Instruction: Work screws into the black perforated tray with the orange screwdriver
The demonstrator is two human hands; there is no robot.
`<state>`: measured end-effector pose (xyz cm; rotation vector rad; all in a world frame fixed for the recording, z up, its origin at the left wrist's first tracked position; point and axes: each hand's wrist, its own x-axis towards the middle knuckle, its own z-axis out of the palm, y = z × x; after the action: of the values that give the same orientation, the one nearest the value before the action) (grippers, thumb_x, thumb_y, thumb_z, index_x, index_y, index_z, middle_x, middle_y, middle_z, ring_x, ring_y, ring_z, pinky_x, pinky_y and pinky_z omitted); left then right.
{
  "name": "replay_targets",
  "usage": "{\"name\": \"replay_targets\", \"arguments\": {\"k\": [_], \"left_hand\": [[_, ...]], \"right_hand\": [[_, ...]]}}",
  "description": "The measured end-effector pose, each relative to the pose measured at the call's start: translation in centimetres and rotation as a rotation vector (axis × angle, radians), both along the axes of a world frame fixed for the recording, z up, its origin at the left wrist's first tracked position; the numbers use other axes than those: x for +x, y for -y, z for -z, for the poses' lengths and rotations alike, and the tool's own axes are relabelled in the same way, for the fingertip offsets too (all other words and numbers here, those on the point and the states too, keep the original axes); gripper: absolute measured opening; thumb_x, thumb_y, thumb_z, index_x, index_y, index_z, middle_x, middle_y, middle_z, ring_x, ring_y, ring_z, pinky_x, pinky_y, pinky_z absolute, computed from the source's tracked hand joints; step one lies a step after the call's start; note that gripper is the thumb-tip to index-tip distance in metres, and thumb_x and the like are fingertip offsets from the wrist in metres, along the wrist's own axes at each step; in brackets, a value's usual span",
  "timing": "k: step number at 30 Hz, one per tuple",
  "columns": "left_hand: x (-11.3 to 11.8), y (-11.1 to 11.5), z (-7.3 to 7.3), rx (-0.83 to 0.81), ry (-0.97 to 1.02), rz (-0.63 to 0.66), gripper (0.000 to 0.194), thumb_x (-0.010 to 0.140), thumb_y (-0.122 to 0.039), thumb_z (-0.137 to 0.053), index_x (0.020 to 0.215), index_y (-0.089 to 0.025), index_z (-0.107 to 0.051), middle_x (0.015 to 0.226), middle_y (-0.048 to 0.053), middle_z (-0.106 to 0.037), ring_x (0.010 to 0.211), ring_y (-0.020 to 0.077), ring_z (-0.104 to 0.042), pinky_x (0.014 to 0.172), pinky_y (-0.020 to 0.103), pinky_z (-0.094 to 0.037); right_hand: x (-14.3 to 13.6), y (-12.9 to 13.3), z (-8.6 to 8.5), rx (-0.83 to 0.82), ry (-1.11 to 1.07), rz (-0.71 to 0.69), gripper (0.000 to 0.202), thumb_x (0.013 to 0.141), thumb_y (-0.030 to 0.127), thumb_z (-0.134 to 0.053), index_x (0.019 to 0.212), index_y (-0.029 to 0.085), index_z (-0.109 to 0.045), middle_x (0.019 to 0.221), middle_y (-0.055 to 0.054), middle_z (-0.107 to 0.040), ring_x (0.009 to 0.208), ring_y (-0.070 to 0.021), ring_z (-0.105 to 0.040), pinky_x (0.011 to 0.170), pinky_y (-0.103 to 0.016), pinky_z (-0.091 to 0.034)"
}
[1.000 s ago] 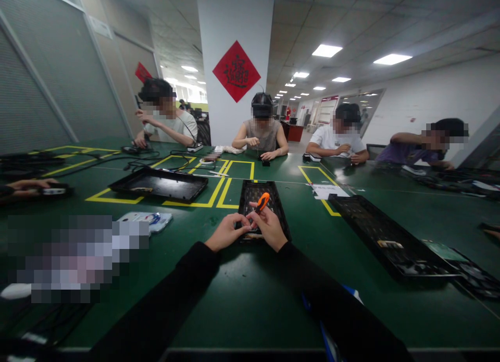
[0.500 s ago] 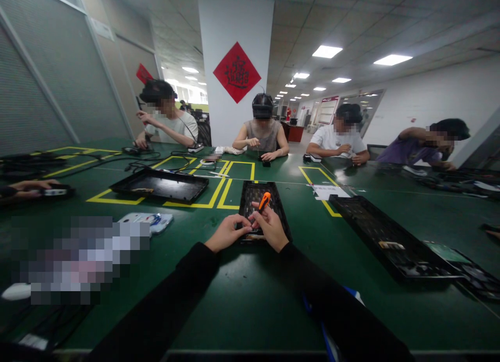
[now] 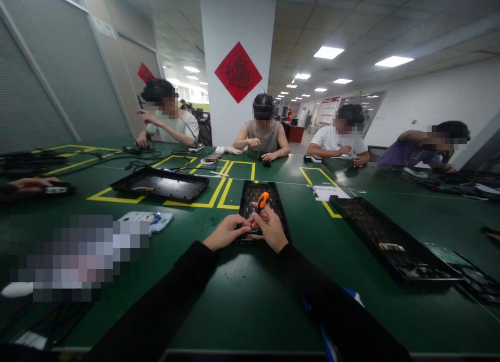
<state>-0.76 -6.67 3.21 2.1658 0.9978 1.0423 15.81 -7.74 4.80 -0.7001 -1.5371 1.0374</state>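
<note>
An orange and black screwdriver [image 3: 262, 201] is in my right hand [image 3: 272, 228], its handle pointing up and its lower end hidden by my fingers. My left hand [image 3: 227, 233] meets it from the left, thumb and fingers pinched together near the screwdriver's lower end; whatever they hold is too small to make out. Both hands are over the near part of a narrow black tray [image 3: 282, 208], whose inside shows several small parts.
Another black tray [image 3: 183, 187] lies at the left, and a long one [image 3: 375, 232] at the right beside white paper [image 3: 330, 192]. A blue-and-white packet [image 3: 160, 221] is at the left. Several people sit across the green table [image 3: 234, 299]; a co-worker's hand [image 3: 33, 185] is at the far left.
The screwdriver's handle has tilted slightly to the left. My hands are otherwise almost where they were, over the narrow tray.
</note>
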Motion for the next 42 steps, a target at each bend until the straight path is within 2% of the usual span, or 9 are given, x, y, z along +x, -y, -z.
{"name": "replay_targets", "arguments": {"k": [6, 14, 20, 23, 27, 30, 33, 42], "left_hand": [[0.3, 0.2, 0.1, -0.003, 0.026, -0.075, 0.02, 0.072, -0.034, -0.059, 0.073, -0.015, -0.063, 0.077, 0.004, -0.064, 0.074, 0.015, -0.056, 0.076, 0.028, -0.041], [0.6, 0.2, 0.1, -0.002, 0.045, -0.085, 0.019, 0.07, -0.033, -0.059, 0.07, -0.014, -0.059, 0.073, 0.002, -0.062, 0.07, 0.0137, -0.055, 0.072, 0.026, -0.041], [0.4, 0.8, -0.5, 0.025, 0.068, -0.109, 0.026, 0.079, -0.037, -0.048, 0.078, -0.016, -0.063, 0.08, 0.002, -0.063, 0.077, 0.0147, -0.055, 0.075, 0.026, -0.04], [0.3, -0.1, -0.5, 0.053, 0.168, -0.247, 0.033, 0.083, -0.038, -0.038, 0.078, -0.016, -0.063, 0.08, 0.003, -0.063, 0.079, 0.0155, -0.055, 0.075, 0.026, -0.04], [0.6, -2.4, 0.2, 0.062, 0.311, -0.498, 0.039, 0.084, -0.04, -0.033, 0.072, -0.016, -0.061, 0.067, 0.002, -0.058, 0.069, 0.0144, -0.054, 0.069, 0.025, -0.04], [0.9, -3.5, 0.6, 0.042, 0.326, -0.588, 0.04, 0.082, -0.042, -0.034, 0.066, -0.016, -0.059, 0.061, 0.0, -0.054, 0.062, 0.0132, -0.051, 0.061, 0.024, -0.038], [1.1, -3.5, 0.7, 0.037, 0.287, -0.55, 0.04, 0.081, -0.043, -0.036, 0.061, -0.016, -0.058, 0.059, 0.0, -0.054, 0.06, 0.0129, -0.05, 0.059, 0.023, -0.036], [1.1, -2.5, 0.5, 0.0, 0.231, -0.46, 0.047, 0.083, -0.042, -0.032, 0.055, -0.015, -0.059, 0.06, 0.002, -0.058, 0.063, 0.0135, -0.052, 0.065, 0.025, -0.037]], "right_hand": [[-0.1, 0.0, 0.0, -0.009, 0.001, -0.001, 0.043, 0.08, 0.033, -0.05, 0.119, 0.017, -0.046, 0.076, -0.002, -0.062, 0.058, -0.0087, -0.055, 0.061, -0.024, -0.048], [-0.2, 0.2, 0.2, 0.04, 0.045, 0.034, 0.037, 0.081, 0.033, -0.049, 0.114, 0.017, -0.049, 0.072, -0.001, -0.06, 0.06, -0.0106, -0.057, 0.062, -0.025, -0.049], [-0.1, -0.1, 0.3, 0.036, 0.032, 0.098, 0.032, 0.082, 0.036, -0.048, 0.108, 0.016, -0.051, 0.067, 0.0, -0.059, 0.055, -0.0091, -0.054, 0.057, -0.023, -0.047], [-0.2, -0.3, 0.4, 0.013, 0.042, 0.092, 0.033, 0.081, 0.037, -0.048, 0.106, 0.016, -0.051, 0.066, 0.0, -0.058, 0.053, -0.009, -0.054, 0.055, -0.023, -0.046], [-0.4, -0.2, 0.4, 0.011, 0.058, 0.078, 0.033, 0.08, 0.037, -0.049, 0.106, 0.016, -0.051, 0.065, 0.0, -0.058, 0.053, -0.0093, -0.054, 0.053, -0.022, -0.046], [-0.3, 0.1, 0.2, 0.022, 0.079, 0.083, 0.032, 0.081, 0.037, -0.048, 0.105, 0.016, -0.052, 0.064, 0.0, -0.058, 0.053, -0.0094, -0.054, 0.054, -0.023, -0.046], [-0.2, 0.3, 0.0, 0.04, 0.085, 0.101, 0.031, 0.081, 0.036, -0.047, 0.104, 0.016, -0.052, 0.065, 0.0, -0.058, 0.053, -0.0093, -0.054, 0.054, -0.023, -0.046], [-0.2, 0.2, 0.0, 0.043, 0.109, 0.083, 0.03, 0.081, 0.036, -0.047, 0.104, 0.016, -0.051, 0.066, 0.0, -0.057, 0.054, -0.0098, -0.054, 0.055, -0.024, -0.047]]}}
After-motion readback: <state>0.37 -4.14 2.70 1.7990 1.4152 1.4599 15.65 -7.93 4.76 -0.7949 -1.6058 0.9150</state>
